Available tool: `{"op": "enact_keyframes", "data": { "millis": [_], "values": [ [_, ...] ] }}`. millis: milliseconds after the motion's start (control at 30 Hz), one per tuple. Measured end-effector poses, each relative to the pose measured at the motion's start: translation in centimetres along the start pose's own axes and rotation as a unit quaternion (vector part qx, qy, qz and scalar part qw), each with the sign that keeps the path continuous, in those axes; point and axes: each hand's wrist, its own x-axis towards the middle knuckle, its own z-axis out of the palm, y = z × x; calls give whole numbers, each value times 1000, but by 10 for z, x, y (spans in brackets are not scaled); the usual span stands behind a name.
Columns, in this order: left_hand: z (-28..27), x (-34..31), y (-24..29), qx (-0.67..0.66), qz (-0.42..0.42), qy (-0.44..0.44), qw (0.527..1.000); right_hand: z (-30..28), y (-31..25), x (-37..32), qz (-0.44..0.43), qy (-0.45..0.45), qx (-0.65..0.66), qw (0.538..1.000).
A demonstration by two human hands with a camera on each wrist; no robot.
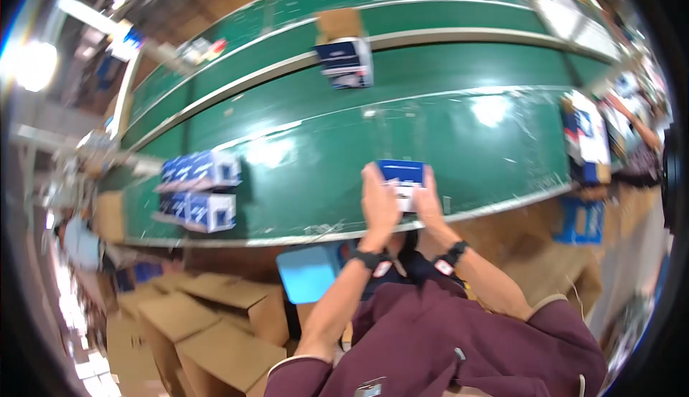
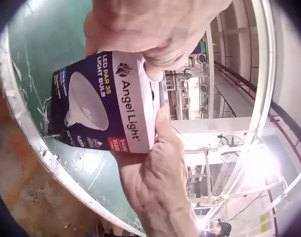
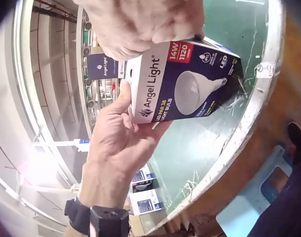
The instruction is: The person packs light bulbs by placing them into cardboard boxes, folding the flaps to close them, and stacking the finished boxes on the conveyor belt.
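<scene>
A dark blue and white light bulb box (image 1: 402, 174) is gripped between my two hands, close over the front part of the green table (image 1: 316, 174). My left hand (image 1: 379, 203) holds its left side and my right hand (image 1: 429, 203) its right side. In the left wrist view, the box's face (image 2: 86, 103) carries a picture of a white bulb and the brand lettering. Both thumbs lie at the white end of the box, seen also in the right wrist view, where my left hand (image 3: 116, 143) curls round one side.
Two rows of blue and white boxes (image 1: 197, 171) stand on the table at left. An open-flapped box (image 1: 344, 63) sits by the rail at the back. More boxes (image 1: 585, 138) are at the right end. Below are brown cartons (image 1: 222, 325), a light blue stool (image 1: 308, 275) and a blue crate (image 1: 581, 221).
</scene>
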Motion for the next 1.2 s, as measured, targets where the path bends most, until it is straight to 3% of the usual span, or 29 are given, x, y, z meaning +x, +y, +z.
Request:
{"op": "enact_keyframes", "data": {
  "millis": [67, 200, 267, 333, 467, 533, 567, 600, 667, 733, 767, 800, 867, 933, 1000, 1067, 1100, 1133, 1167, 1200],
  "values": [
    [8, 13, 32, 211, -58, -27, 975, 10, -39, -4, 151, -47, 197, 968],
    [-2, 23, 38, 213, -22, -6, 977, 29, -45, -10, 146, -39, 366, 918],
    [-14, 31, 41, 208, -28, -43, 977, 32, -48, -7, 132, -45, 311, 940],
    [-15, 43, 29, 219, -6, -48, 974, 37, -55, -1, 145, -43, 357, 922],
    [-30, 33, 27, 255, -71, -41, 963, 42, -28, 14, 204, -98, 386, 894],
    [-45, 44, 1, 237, -54, -24, 970, 60, -22, 21, 227, -99, 408, 879],
    [-60, 55, -12, 232, -80, -55, 968, 67, -32, 29, 304, -102, 373, 871],
    [-74, 66, -29, 234, -77, -39, 968, 72, -31, 39, 308, -176, 287, 890],
    [-96, 85, -70, 270, -83, 4, 959, 105, -41, 67, 260, -224, 95, 935],
    [-126, 106, -108, 292, -92, 37, 951, 126, -65, 106, 30, -232, -111, 966],
    [-139, 117, -124, 294, -111, 38, 949, 141, -95, 128, -22, -203, -137, 969],
    [-154, 124, -140, 299, -129, 37, 945, 155, -129, 150, -73, -173, -157, 969],
    [-166, 140, -162, 314, -136, 49, 938, 173, -173, 205, -279, -90, -286, 912],
    [-168, 159, -170, 303, -140, 47, 941, 187, -206, 249, -314, -9, -357, 880],
    [-168, 178, -189, 313, -135, 65, 938, 185, -198, 300, -274, -14, -459, 845],
    [-176, 201, -195, 322, -161, 53, 932, 171, -163, 343, -323, -77, -538, 775],
    [-190, 207, -193, 309, -164, 8, 937, 165, -150, 361, -353, -151, -616, 688],
    [-183, 204, -232, 308, -134, 18, 942, 177, -178, 333, -318, -142, -505, 790],
    [-197, 204, -227, 226, -204, -13, 953, 170, -193, 307, -290, -135, -478, 818],
    [-191, 202, -248, 241, -176, -39, 954, 161, -210, 283, -263, -127, -449, 845]
  ]
}}
